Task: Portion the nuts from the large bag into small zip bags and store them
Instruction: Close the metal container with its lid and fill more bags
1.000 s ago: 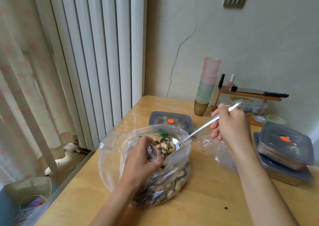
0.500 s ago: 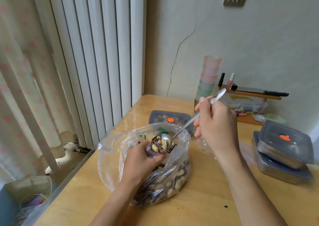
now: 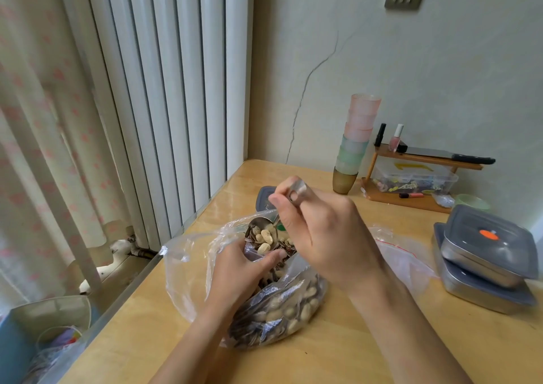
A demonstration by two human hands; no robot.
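A large clear bag [image 3: 276, 310] of peanuts and dark seeds lies on the wooden table [image 3: 440, 339]. My left hand [image 3: 241, 269] reaches into its mouth and holds a small zip bag [image 3: 253, 254] open, mostly hidden by my fingers. My right hand [image 3: 320, 234] grips a metal spoon [image 3: 263, 232] by the handle. The spoon is tilted steeply, its bowl full of nuts right over the small bag's opening. Another empty zip bag [image 3: 402, 254] lies on the table behind my right wrist.
Two stacked steel containers with grey lids [image 3: 484, 257] stand at the right. A third lidded container [image 3: 264, 197] sits behind the bag. Stacked plastic cups [image 3: 354, 143] and a small wooden shelf [image 3: 423, 160] stand by the wall. White radiator ribs [image 3: 164, 90] border the table's left edge.
My right hand swung left and toward me, raising the spoon's handle. The loaded spoon bowl tipped from level to steep over the small bag held by my left hand.
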